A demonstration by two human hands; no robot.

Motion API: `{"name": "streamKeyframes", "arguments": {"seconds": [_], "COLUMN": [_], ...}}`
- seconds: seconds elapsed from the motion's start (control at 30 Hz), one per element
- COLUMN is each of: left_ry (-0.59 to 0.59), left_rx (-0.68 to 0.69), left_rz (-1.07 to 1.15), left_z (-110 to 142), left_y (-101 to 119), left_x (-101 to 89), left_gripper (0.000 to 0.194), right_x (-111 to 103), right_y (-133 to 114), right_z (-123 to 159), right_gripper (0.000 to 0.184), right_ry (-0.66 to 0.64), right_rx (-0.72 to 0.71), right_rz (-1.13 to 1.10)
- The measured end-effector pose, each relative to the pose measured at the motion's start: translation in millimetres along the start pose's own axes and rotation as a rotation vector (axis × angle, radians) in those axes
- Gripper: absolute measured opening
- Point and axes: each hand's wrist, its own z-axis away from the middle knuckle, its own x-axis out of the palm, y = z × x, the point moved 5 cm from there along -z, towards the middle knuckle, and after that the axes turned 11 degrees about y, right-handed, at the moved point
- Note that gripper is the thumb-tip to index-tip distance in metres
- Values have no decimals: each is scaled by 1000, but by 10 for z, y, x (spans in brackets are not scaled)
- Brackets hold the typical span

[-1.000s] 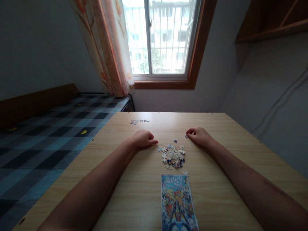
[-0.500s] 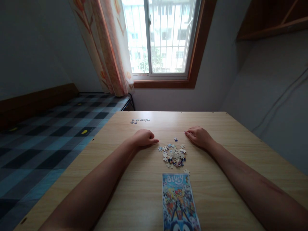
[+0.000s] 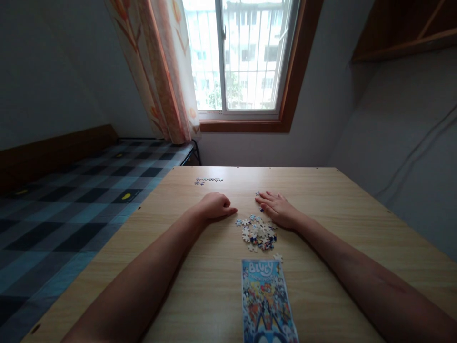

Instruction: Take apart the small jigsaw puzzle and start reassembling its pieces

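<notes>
My right hand (image 3: 277,208) lies nearly flat on the table just beyond the pile, its fingers stretched out. A small blue-and-white puzzle piece (image 3: 257,193) is at its fingertips, and a dark blue piece (image 3: 262,209) shows partly from under its thumb side. Left of the pile rests my left hand (image 3: 214,206), its fingers curled in and one digit pointing toward the pieces. Nothing shows in it. The heap of loose puzzle pieces (image 3: 259,232) has mostly pale backs up, with some blue ones among them.
A short joined row of puzzle pieces (image 3: 210,179) lies at the table's far left. Nearer me are a lone pale piece (image 3: 278,257) and a colourful Bluey picture (image 3: 267,300). Beside the wooden table (image 3: 321,295) stands a bed with a checked cover (image 3: 89,195).
My right hand has moved left along the far side of the pile, taking a small puzzle piece with it, and its fingers have opened out flat. My left hand stays put.
</notes>
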Motion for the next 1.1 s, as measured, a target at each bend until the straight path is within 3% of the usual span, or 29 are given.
{"name": "streamKeyframes", "arguments": {"seconds": [0.27, 0.43, 0.53, 0.7, 0.83, 1.1], "left_ry": [5, 10, 6, 10, -1, 7], "left_rx": [5, 2, -2, 6, 0, 7], "left_rz": [-2, 8, 21, 11, 8, 10], "left_z": [6, 10, 8, 5, 12, 12], "left_y": [1, -12, -21, -17, -16, -14], "left_x": [3, 12, 19, 13, 10, 2], "left_gripper": [49, 48, 49, 50, 51, 50], "right_x": [-42, -314, -490, -542, -457, -406], "right_y": [157, -44, -305, -748, -859, -789], "right_z": [-6, 46, 113, 305, 371, 363], "right_gripper": [58, 37, 28, 22, 18, 12], "right_ry": [66, 151, -36, -423, -464, -494], "right_rx": [121, -72, -166, -238, -238, -167], "right_rz": [-5, -270, -394, -255, -152, -107]}}
